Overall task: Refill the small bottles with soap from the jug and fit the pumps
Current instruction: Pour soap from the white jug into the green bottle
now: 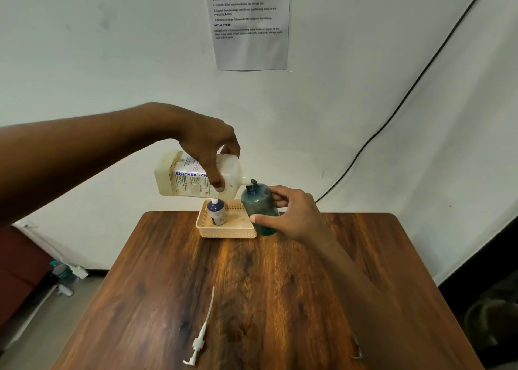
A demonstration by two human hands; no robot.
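Note:
My left hand (207, 145) grips a white soap jug (179, 177) from above, tipped on its side with its spout at the mouth of a teal bottle (258, 204). My right hand (294, 214) holds that teal bottle upright above the table, thumb in front and fingers behind. A small dark blue bottle (216, 212) with a white top stands in a beige basket (227, 232). A white pump (200, 337) with its long tube lies on the table near the front edge.
The wooden table (266, 299) stands against a white wall with a taped instruction sheet (251, 22). A black cable (406, 94) runs down the wall at right. Bottles and a plug strip (67, 274) lie on the floor at left.

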